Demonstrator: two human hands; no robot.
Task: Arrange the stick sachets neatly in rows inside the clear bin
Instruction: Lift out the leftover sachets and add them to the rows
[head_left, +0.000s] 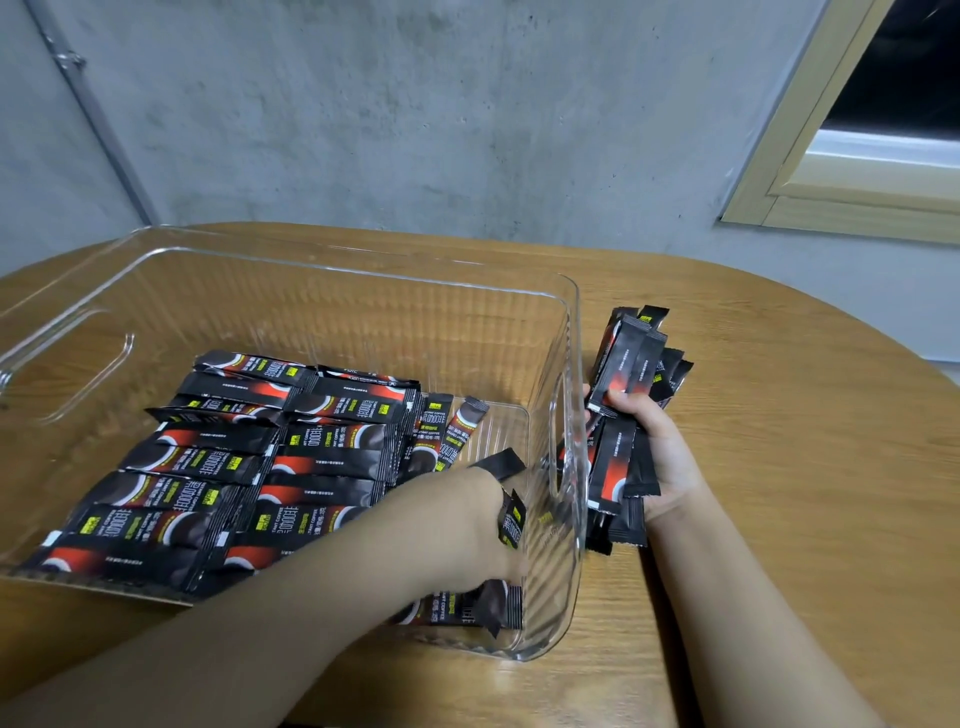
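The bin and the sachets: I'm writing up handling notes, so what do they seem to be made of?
Clear bin: rigid transparent plastic, glossy, likely acrylic-like; the table grain shows through its ribbed walls. Stick sachets: thin printed film, probably plastic or foil laminate, with crimped ends and a soft sheen.

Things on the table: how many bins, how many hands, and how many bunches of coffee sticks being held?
Clear bin: 1
Hands, left hand and right hand: 2
Held bunches of stick sachets: 1
Total: 4
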